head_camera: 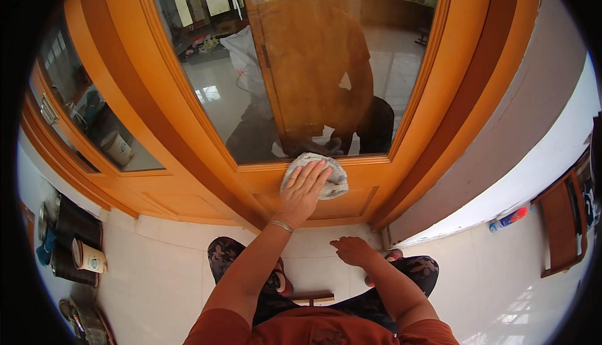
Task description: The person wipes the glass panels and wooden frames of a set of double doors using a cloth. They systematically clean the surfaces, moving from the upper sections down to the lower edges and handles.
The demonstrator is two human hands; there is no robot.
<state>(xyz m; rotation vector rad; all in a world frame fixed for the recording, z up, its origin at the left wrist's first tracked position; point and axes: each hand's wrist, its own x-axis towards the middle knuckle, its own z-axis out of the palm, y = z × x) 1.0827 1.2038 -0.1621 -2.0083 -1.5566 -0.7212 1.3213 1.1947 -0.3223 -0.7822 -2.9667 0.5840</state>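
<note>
My left hand (302, 192) presses a crumpled greyish-white cloth (339, 183) against an orange-brown wooden door (418, 124), its fingers spread over the fabric. The cloth lies on the lower rail of the frame, where it meets the bottom edge of the glass pane (320, 77). Part of the fabric is hidden under my palm. My right hand (353, 251) hangs in the air by my right knee, holding nothing, with its fingers loosely bent and partly apart. Reflections of a person and a room show in the glass.
On the left stand a lidded paint-type bucket (89, 256) and dark containers (77, 223). A second glazed wooden panel (136, 133) adjoins the door. At right are a spray can (508, 219) on the tiled floor (470, 279) and a wooden stool (564, 223). A wooden seat piece (315, 298) shows between my legs.
</note>
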